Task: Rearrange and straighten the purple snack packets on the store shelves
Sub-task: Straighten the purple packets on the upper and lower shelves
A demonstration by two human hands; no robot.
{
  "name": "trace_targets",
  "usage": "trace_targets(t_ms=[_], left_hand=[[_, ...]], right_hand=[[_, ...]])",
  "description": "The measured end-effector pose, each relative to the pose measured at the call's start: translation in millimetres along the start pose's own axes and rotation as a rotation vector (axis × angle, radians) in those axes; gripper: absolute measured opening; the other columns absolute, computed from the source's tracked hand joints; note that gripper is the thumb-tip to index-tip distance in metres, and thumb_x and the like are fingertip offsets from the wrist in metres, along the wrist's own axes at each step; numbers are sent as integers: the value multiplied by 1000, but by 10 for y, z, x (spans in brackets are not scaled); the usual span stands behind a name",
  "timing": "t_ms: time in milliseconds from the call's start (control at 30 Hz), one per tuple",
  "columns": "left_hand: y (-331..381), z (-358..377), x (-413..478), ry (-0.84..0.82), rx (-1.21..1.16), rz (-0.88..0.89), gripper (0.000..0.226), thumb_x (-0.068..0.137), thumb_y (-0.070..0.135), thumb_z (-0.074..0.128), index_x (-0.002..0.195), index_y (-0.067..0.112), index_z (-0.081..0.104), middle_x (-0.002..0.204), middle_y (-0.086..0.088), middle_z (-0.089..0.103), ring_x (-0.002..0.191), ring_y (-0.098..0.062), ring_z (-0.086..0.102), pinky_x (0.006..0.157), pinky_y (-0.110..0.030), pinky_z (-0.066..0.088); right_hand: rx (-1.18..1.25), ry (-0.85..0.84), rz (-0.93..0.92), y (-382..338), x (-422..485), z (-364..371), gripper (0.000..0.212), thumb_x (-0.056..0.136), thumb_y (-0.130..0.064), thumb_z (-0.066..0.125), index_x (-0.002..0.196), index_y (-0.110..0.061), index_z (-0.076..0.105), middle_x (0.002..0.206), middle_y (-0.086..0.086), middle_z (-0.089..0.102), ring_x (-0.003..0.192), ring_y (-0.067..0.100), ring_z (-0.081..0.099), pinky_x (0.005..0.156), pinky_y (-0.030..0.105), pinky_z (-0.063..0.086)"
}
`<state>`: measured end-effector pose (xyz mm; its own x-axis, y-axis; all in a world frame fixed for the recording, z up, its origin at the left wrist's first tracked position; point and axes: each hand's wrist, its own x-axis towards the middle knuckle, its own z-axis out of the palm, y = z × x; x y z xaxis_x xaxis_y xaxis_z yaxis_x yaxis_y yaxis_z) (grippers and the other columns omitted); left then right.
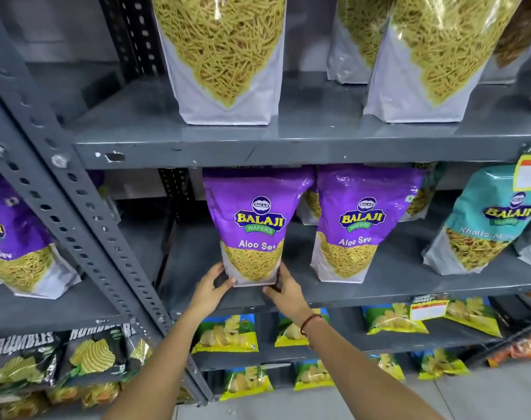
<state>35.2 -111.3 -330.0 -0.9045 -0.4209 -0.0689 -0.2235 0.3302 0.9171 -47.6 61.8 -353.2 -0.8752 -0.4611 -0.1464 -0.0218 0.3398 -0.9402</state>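
Both forearms are extended to the middle shelf, where one purple Aloo Sev packet is gripped upright at its base between the left hand and right hand, while a second purple packet just right of them already stands straight, so little seems left on this shelf.

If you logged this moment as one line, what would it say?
step: straightening | left hand and right hand: gripping base of purple packet | packet: upright on middle shelf | neighbour purple packet: untouched
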Motion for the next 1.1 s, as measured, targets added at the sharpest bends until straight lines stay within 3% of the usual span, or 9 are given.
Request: trace_targets(t_ms=[133,167,333,500,733,867,1000,1100], left_hand=[[-68,-148,-1,-77,-3,-48,66,81,17,68,139,14,35,135,3,46,127,-9,39,107,-32,34],[-83,-166,1,-77,6,-61,70,78,18,71,139,14,35,135,4,45,129,-10,39,108,-34,35],[-142,-166,10,12,49,-61,72,68,17,79,131,13,44,128,-1,56,123,-17,49,102,-35,39],[-269,-158,46,58,86,-70,92,51,49,78,129,13,47,128,-4,61,121,-20,54,104,-40,41],[-178,-193,-9,88,98,-77,74,64,22,81,129,11,49,130,-8,59,122,-24,53,101,-37,40],[-94,-174,-26,100,91,-74,60,71,5,75,127,5,52,124,-8,60,116,-23,53,94,-33,39],[-96,-162,-42,114,120,-85,59,69,7,78,123,2,54,126,-12,60,113,-23,54,94,-33,39],[-104,-153,-83,130,78,-126,68,65,9,81,126,3,51,128,-16,60,121,-26,54,101,-40,41]], right_hand=[[-62,-6,-34,-51,-155,144,71,80,3,59,143,-14,30,131,-2,54,122,16,51,100,17,37],[-75,-16,-47,-57,-186,195,72,80,3,59,143,-13,28,132,-3,52,121,17,51,99,17,37],[-135,-86,-40,-123,-244,318,84,77,-5,61,147,-7,15,148,6,39,134,23,41,111,38,38],[-221,-141,-17,-165,-241,230,86,79,-7,62,149,-8,10,154,9,30,141,24,31,115,34,32],[-386,-217,-57,-212,-292,273,96,83,-7,62,146,4,-10,160,18,0,148,31,9,118,29,17],[-443,-261,-73,-228,-279,233,91,84,-3,58,146,5,-9,160,20,-2,147,33,9,118,32,19],[-357,-233,-27,-223,-273,141,87,84,3,54,148,-1,-5,160,16,9,147,28,14,118,27,19],[-325,-226,-12,-207,-266,103,86,83,4,52,149,-3,-3,159,15,14,146,28,18,117,27,21]])
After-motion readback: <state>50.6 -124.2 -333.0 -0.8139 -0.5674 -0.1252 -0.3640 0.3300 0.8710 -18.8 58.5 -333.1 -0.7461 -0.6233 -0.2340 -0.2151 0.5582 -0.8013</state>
